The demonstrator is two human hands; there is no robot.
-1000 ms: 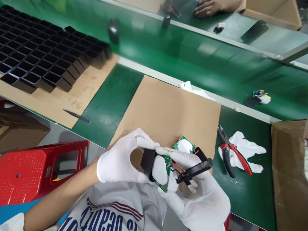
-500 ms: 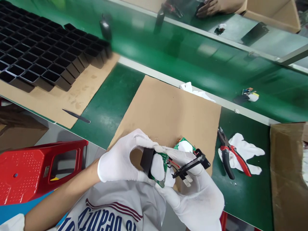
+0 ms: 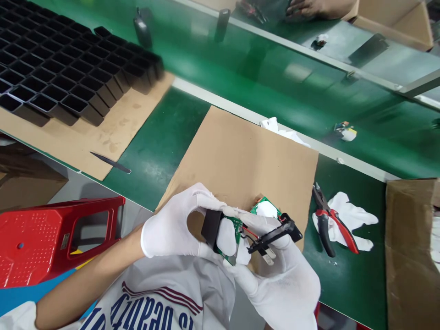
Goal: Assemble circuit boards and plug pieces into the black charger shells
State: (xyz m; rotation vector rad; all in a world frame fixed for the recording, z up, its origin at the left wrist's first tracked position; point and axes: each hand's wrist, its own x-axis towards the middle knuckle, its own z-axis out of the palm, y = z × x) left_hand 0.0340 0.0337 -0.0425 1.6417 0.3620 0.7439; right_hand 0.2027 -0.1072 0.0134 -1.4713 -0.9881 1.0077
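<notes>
Both my hands wear white gloves and meet low in the middle of the head view. My left hand [image 3: 172, 231] is closed round a black square housing [image 3: 210, 226], with the thumb pressed on a green circuit board [image 3: 233, 233]. My right hand [image 3: 282, 279] pinches a black plug cover [image 3: 277, 233] with two metal prongs, joined to the board by red and black wires. A second green board [image 3: 263, 207] lies just behind my fingers on the cardboard sheet [image 3: 240, 156].
Rows of black housings [image 3: 62, 68] stand on cardboard at the far left, with tweezers [image 3: 110, 162] near its edge. Red-handled pliers [image 3: 326, 222] lie on a white glove at the right. A green conveyor belt [image 3: 275, 87] carries small parts. Another person's hand [image 3: 309, 7] works at the top. A red stool [image 3: 51, 238] stands lower left.
The parts on the conveyor belt have slid to the left. My hands stay together on the same pieces; the plug cover has tilted slightly.
</notes>
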